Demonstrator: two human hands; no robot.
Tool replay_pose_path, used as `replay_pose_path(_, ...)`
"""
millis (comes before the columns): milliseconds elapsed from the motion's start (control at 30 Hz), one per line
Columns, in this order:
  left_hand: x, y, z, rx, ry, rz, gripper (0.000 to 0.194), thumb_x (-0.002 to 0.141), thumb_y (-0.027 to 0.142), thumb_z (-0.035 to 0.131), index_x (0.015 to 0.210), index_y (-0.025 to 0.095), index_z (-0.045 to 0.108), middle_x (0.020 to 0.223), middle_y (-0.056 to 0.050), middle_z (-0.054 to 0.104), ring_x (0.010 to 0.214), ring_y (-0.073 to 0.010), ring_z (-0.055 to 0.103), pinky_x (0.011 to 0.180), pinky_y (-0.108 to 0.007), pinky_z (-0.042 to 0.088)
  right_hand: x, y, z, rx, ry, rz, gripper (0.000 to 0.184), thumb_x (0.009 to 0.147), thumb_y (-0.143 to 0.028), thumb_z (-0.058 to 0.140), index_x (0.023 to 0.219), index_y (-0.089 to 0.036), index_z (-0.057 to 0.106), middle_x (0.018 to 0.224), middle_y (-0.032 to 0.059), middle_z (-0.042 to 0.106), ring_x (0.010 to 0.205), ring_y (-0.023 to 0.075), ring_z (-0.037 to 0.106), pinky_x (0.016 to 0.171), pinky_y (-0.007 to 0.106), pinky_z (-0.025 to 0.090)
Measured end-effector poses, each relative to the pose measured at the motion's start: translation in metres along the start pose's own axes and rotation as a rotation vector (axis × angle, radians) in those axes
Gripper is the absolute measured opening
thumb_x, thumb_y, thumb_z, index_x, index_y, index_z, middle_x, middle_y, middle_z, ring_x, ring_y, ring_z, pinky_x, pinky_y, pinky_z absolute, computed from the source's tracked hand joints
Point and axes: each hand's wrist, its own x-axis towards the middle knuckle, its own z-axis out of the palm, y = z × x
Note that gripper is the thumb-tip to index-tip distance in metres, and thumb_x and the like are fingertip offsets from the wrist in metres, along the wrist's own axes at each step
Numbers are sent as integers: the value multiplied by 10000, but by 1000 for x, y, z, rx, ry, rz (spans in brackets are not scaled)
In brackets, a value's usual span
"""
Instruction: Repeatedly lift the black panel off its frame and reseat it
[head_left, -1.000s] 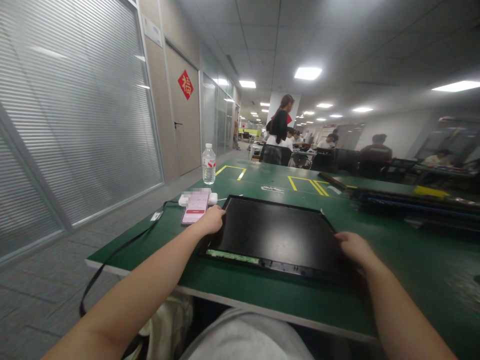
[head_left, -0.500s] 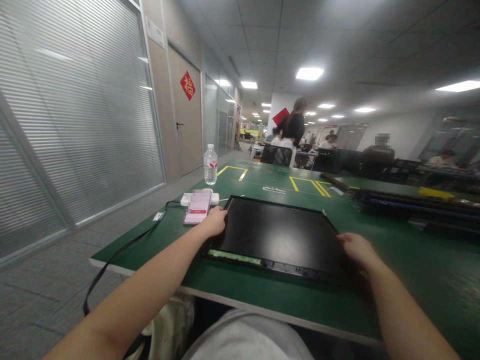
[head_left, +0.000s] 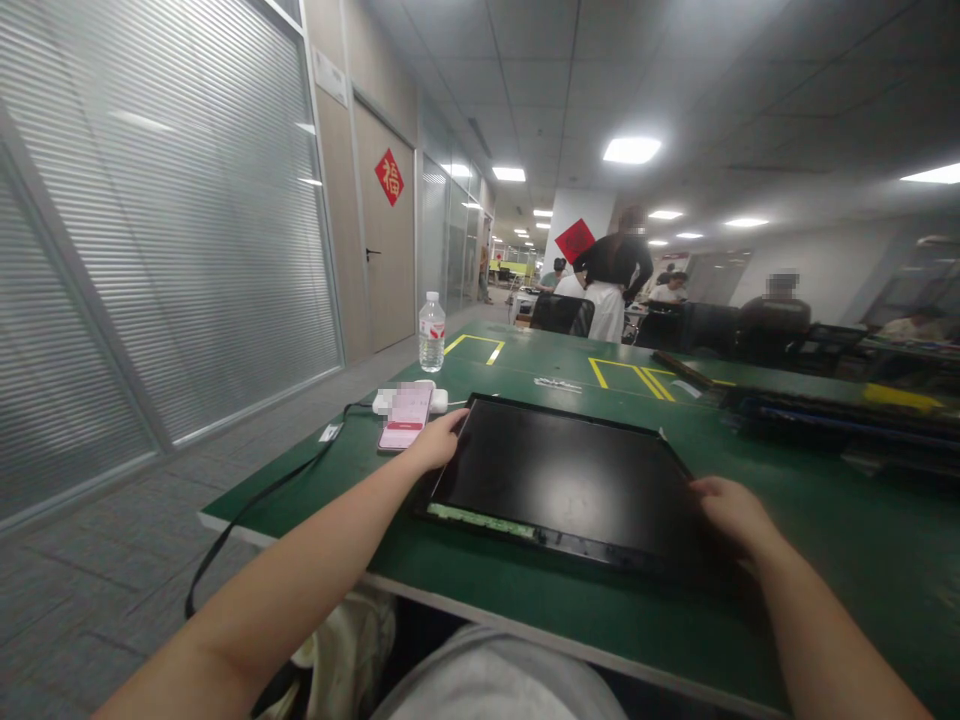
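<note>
A flat black display panel point(head_left: 562, 480) lies on the green table point(head_left: 480, 590) in front of me, a thin green circuit strip along its near edge. My left hand point(head_left: 435, 442) grips the panel's left edge, fingers curled over it. My right hand point(head_left: 731, 515) holds the right edge near the front corner, fingers closed on it.
A phone point(head_left: 406, 418) with a pink screen lies on a white charger left of the panel, a black cable point(head_left: 255, 500) trailing off the table. A water bottle point(head_left: 431, 333) stands behind. Dark stacked parts point(head_left: 832, 415) fill the right. People stand and sit in the background.
My hands keep their hold on the panel. The view has shifted slightly left and down, and a standing person in the background has walked to the right.
</note>
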Motion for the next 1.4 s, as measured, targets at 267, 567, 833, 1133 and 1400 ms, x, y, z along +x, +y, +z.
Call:
replay_pose_path(267, 0, 14, 2, -721, -12, -164, 654, 725, -6, 516, 1343, 203, 561, 1229, -55, 715, 1012, -200, 714, 859, -320, 589, 0, 3, 0, 3, 35, 27, 349, 673, -112, 539, 917, -213, 768, 959, 92, 767, 876, 259, 718, 730, 321, 538)
replay_pose_path(567, 3, 20, -1, -821, 39, -382, 482, 784, 66, 621, 1253, 177, 633, 1026, -74, 774, 772, -181, 740, 706, -284, 590, 1, 4, 0, 50, -10, 31, 270, 687, -172, 576, 869, -219, 770, 902, 99, 763, 846, 267, 719, 750, 340, 543)
replay_pose_path(833, -8, 27, -5, -974, -150, -409, 653, 718, 135, 786, 1338, 146, 581, 890, -102, 781, 651, -220, 736, 653, -342, 600, -2, 0, -5, 14, -17, 53, 364, 677, -147, 554, 957, -199, 780, 997, 116, 758, 937, 286, 706, 817, 359, 536)
replay_pose_path(1133, -7, 17, -2, -774, -159, -349, 525, 646, 132, 808, 1151, 161, 665, 773, -50, 763, 625, -219, 720, 598, -322, 576, -6, -6, -7, 42, -60, 78, 386, 698, -124, 541, 1007, -177, 767, 1016, 121, 755, 899, 270, 713, 798, 343, 537)
replay_pose_path(1400, -7, 14, 1, -805, -168, -273, 488, 600, 161, 826, 1066, 172, 681, 794, -42, 757, 704, -235, 727, 678, -355, 577, -4, -4, -3, 0, 1, 40, 337, 690, -101, 553, 927, -199, 772, 1008, 102, 756, 954, 280, 694, 832, 347, 515)
